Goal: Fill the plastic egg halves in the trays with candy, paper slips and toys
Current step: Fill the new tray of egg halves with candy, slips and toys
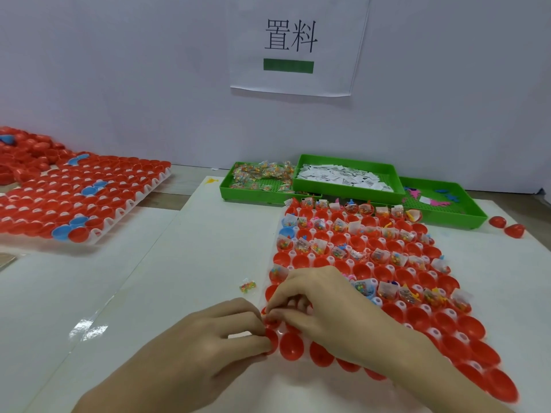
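Observation:
A white tray [346, 235] of red egg halves [471, 326] lies in front of me, right of centre. Several halves in its far and middle rows hold candy packets, paper slips and small toys. The near rows are bare red cups. My left hand [214, 332] grips a red egg half [272, 338] at the tray's near-left corner between thumb and fingers. My right hand [322, 302] reaches over the tray, its fingertips pinched together just above that corner. What they hold is hidden.
Three green bins stand behind the tray: candy packets [256, 174], paper slips [343, 177], toys [435, 198]. One candy packet [247, 285] lies loose left of the tray. A second tray [140, 198] of red and blue halves sits far left. Two loose red halves [507, 226] lie at the right.

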### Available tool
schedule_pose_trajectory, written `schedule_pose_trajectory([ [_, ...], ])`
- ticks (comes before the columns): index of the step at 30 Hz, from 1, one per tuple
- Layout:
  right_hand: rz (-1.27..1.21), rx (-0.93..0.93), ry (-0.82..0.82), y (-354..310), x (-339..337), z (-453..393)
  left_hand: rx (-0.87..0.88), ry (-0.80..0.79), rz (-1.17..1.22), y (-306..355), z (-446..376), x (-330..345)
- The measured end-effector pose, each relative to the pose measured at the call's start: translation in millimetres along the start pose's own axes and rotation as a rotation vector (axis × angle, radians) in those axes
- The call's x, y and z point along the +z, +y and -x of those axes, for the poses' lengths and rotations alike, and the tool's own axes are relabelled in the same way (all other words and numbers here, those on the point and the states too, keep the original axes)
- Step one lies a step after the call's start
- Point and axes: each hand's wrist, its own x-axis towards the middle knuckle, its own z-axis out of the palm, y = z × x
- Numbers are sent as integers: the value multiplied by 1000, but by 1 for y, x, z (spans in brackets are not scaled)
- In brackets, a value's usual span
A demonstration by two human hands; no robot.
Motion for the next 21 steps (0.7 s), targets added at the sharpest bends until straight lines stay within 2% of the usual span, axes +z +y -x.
schedule_pose_trajectory([
  [4, 29, 11, -20, -3, -4, -6, -8, -36, 8, -1, -3, -3],
  [21, 66, 100, -302, -15, -22, -40, -74, -106, 60, 2, -5, -12],
])
